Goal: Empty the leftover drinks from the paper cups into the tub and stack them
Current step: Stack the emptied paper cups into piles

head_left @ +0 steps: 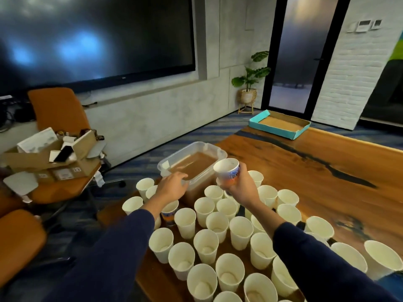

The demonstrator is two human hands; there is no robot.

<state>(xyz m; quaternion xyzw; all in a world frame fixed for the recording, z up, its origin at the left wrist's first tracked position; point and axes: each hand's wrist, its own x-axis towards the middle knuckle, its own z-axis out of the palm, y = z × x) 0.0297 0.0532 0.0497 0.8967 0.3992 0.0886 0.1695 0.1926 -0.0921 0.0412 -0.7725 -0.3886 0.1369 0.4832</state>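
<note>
Paper cup in hand (226,171): held by the right hand (241,188), fingers curled round its lower wall; it sits just above the near right corner of the tub, mouth tipped slightly away.
Tub (192,164): clear plastic, at the worktop's left end, already holding brown liquid.
Left hand (172,186): fingers bent over the tub's near rim, steadying it.
Other cups (206,245): many stand upright, crowded on the worktop (327,153) near the tub.
Doing it well: probably carry the cup further over the liquid, tip slowly, low to limit splashing.
Risk: the sleeves pass close over open cups.
</note>
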